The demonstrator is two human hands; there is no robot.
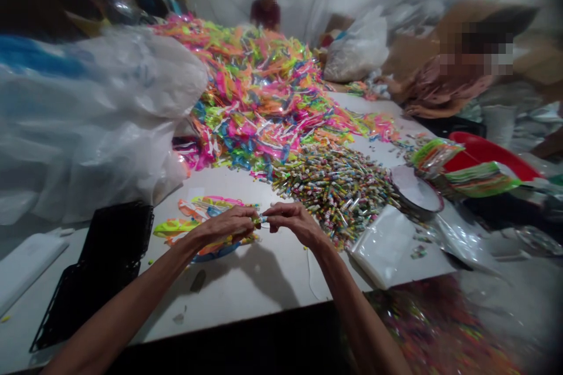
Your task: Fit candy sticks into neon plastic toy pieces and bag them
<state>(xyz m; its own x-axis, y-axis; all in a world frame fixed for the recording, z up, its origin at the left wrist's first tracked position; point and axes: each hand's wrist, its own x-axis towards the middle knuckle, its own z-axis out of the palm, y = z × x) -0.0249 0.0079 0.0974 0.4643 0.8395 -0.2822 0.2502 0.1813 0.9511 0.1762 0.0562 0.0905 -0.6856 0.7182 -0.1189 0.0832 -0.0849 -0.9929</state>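
Note:
Over the near part of the white table, my two hands meet fingertip to fingertip. Between them is a small printed tube (263,220), with a pale end and a yellowish part. My left hand (233,222) is closed in a pinch on its left end; the fingers partly cover it. From the other side, my right hand (292,221) pinches the pale end between thumb and forefinger. Beneath my left hand lies a small heap of bright orange, yellow and blue plastic pieces (178,227). A big pile of similar small printed tubes (343,187) spreads just beyond my right hand.
A tall mound of neon plastic pieces (264,88) covers the table's far part. Large white sacks (109,111) crowd the left, above black trays (109,246). Clear plastic bags (382,246) and a red basin (497,155) are at right. Two people (453,88) sit across the table.

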